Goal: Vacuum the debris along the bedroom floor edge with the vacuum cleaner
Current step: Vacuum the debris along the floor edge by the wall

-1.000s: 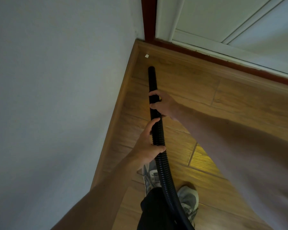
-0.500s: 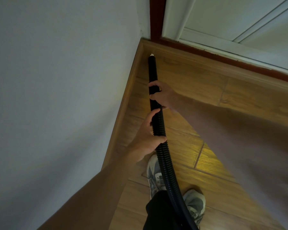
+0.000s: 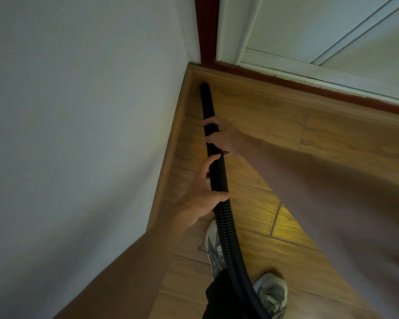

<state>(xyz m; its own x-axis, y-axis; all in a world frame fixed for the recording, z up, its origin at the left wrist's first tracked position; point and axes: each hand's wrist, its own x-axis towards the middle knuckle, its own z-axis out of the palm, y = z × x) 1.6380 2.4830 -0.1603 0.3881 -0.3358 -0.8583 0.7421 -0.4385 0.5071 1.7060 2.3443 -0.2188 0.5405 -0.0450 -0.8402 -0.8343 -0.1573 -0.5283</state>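
A: Status, hose position?

B: Black vacuum hose (image 3: 219,180) runs from bottom of frame up to the room corner. Smooth nozzle end (image 3: 205,93) sits on the wood floor (image 3: 274,139), right in the angle where the wood skirting (image 3: 171,162) under the white wall (image 3: 78,134) meets the skirting strip below the door frame (image 3: 205,31). Whether tip touches the skirting: can't tell.

A: Grip, L + R?

B: Right hand (image 3: 224,137) wrapped around the smooth rigid section, approx. where it joins the ribbed part; fingers closed round the tube. Left hand (image 3: 203,194) lower down on the ribbed section, thumb over the top, index finger extended along the hose, remaining fingers curled behind it. Both hands clamped on the hose.

A: Other items in view?

B: Two grey sneakers (image 3: 272,293) on the floor at bottom, hose passing between them. White door (image 3: 309,31) top right, dark red trim. No debris discernible at nozzle; area is shadowed.
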